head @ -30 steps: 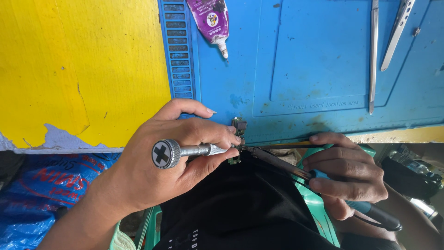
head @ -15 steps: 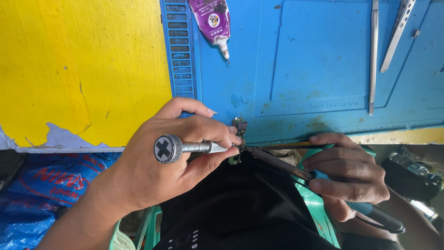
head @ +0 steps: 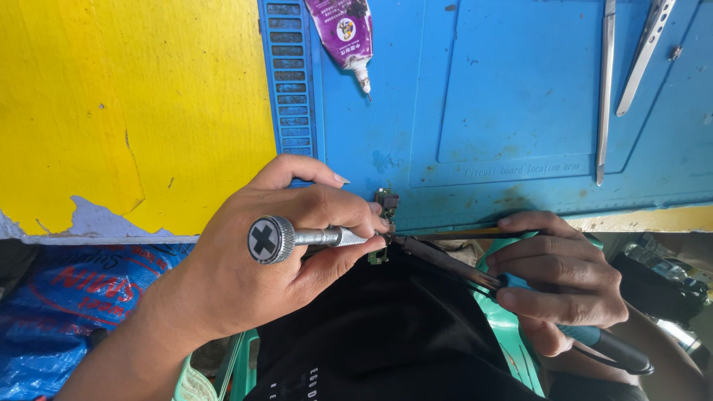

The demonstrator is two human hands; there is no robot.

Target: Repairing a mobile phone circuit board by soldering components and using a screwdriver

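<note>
Left hand closed around a screwdriver, cross-marked cap facing the camera, shaft pointing toward 3 o'clock, tip lost behind the fingertips at a small green circuit board. Board sits at the near edge of the blue mat, just at frame centre. Right hand at 4 o'clock, fingers curled tight on dark tweezers angled toward 10 o'clock, tips meeting the board. Black cloth below both hands. On the mat: purple glue tube at 12 o'clock, two metal tweezers at 1 o'clock. Yellow tabletop at 10 o'clock
</note>
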